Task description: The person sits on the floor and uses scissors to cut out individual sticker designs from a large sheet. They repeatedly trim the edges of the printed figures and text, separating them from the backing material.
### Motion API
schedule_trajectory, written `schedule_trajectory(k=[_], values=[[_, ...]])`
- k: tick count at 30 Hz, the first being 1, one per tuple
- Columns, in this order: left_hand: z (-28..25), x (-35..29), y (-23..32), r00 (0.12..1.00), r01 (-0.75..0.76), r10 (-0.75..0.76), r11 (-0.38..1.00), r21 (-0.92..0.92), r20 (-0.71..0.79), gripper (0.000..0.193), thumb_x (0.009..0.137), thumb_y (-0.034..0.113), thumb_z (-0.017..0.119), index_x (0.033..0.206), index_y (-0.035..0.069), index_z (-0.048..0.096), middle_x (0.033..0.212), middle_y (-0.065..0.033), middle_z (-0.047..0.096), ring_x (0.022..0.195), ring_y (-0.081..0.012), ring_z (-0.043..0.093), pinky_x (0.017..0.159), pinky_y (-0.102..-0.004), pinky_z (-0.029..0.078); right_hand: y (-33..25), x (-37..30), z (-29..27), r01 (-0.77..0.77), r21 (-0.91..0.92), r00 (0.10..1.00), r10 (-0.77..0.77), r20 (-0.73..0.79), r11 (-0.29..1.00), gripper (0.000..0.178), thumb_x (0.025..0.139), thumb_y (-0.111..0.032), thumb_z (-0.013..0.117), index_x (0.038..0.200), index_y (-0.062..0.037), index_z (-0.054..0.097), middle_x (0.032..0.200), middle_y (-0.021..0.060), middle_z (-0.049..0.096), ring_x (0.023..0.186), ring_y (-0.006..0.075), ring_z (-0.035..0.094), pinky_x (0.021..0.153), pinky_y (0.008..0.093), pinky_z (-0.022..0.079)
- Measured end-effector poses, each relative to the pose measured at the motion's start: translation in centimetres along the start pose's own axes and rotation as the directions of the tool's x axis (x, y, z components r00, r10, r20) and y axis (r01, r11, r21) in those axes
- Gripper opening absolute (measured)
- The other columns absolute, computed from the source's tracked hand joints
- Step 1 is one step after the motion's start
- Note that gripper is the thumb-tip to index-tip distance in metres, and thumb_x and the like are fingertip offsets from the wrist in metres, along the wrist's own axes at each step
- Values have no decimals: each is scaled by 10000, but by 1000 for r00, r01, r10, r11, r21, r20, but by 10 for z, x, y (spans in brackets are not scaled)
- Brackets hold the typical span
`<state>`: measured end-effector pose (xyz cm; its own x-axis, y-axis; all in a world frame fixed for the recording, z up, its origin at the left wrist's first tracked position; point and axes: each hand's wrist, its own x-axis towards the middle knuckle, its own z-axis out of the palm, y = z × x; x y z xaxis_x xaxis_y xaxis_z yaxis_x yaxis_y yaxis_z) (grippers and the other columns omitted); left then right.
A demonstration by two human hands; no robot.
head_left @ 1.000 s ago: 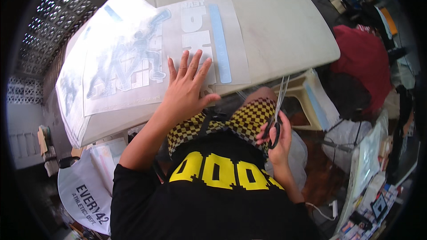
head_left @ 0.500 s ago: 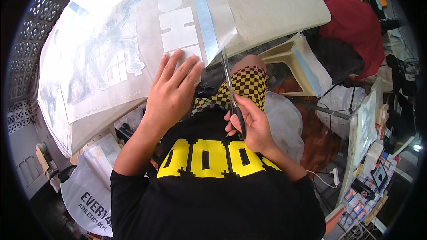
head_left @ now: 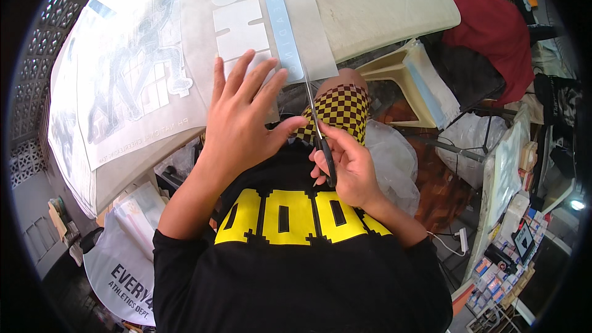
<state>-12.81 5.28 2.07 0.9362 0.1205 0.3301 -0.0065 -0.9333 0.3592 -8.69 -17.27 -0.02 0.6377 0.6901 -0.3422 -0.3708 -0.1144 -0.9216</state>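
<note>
A translucent sheet of printed transfer film [head_left: 198, 61] lies over the table's near edge, with white block letters, a pale blue strip [head_left: 280, 24] and a figure print [head_left: 148, 55]. My right hand [head_left: 346, 166] grips black-handled scissors [head_left: 325, 154], their long blades pointing up at the sheet's near edge, just right of the blue strip. Fingers spread, my left hand [head_left: 243, 114] is over the sheet's near edge beside the lowest white letter and holds nothing. Whether its fingertips touch the film I cannot tell.
The pale table [head_left: 388, 0] stretches to the right. Beyond my checkered shorts [head_left: 339, 108] stand a cream plastic chair [head_left: 394, 86] and a bundle of clear plastic [head_left: 391, 160]. A white printed bag [head_left: 120, 271] sits at lower left, and a cluttered shelf [head_left: 509, 265] at right.
My left hand has gone from lying flat on the film to spread fingers. The sheet has shifted slightly, and its corner by the scissors, earlier lifted, now lies flatter.
</note>
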Motion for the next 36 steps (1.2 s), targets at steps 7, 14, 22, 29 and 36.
schedule_trajectory(k=[7, 14, 22, 29, 36], values=[[25, 17, -5, 994, -12, 12, 1000, -6, -107, 341, 773, 95, 799, 1099, 85, 700, 1210, -71, 675, 1245, -314, 585, 1147, -568, 352, -4, 1, 0, -12, -23, 1000, 12, 2, 1000, 484, 1022, -28, 557, 1491, -15, 441, 904, 32, 599, 731, 70, 629, 597, 209, 523], [33, 16, -8, 987, -11, 9, 1000, -15, -162, 303, 761, 39, 791, 1045, 95, 703, 1158, -47, 688, 1194, -294, 614, 1127, -543, 389, -3, 1, -1, 6, -28, 1000, -6, 12, 1000, 485, 1016, 7, 543, 1490, -27, 450, 900, 26, 602, 709, 66, 626, 583, 205, 515], [32, 19, -5, 980, -56, 55, 998, 0, -193, 238, 777, 14, 764, 1000, 93, 741, 1084, -54, 717, 1143, -282, 644, 1124, -537, 398, -16, -3, 6, -86, -74, 995, 81, -61, 994, 449, 1005, 33, 543, 1447, -37, 503, 853, 3, 618, 661, 51, 615, 540, 197, 502], [21, 17, 2, 977, -98, 87, 994, -46, -195, 230, 769, -5, 751, 990, 57, 752, 1033, -74, 732, 1076, -294, 679, 1043, -511, 487, -23, 20, 12, -67, -53, 994, 62, -86, 996, 437, 1004, -49, 598, 1433, -52, 516, 845, 0, 634, 652, 48, 613, 510, 202, 497], [20, 14, 6, 978, -92, 73, 992, -88, -195, 236, 758, -19, 747, 986, 42, 746, 1028, -78, 729, 1070, -302, 682, 1013, -499, 512, -28, 15, 16, -119, -37, 986, 114, -117, 992, 423, 1016, -87, 589, 1432, -66, 516, 858, 11, 653, 636, 60, 617, 491, 205, 495]])
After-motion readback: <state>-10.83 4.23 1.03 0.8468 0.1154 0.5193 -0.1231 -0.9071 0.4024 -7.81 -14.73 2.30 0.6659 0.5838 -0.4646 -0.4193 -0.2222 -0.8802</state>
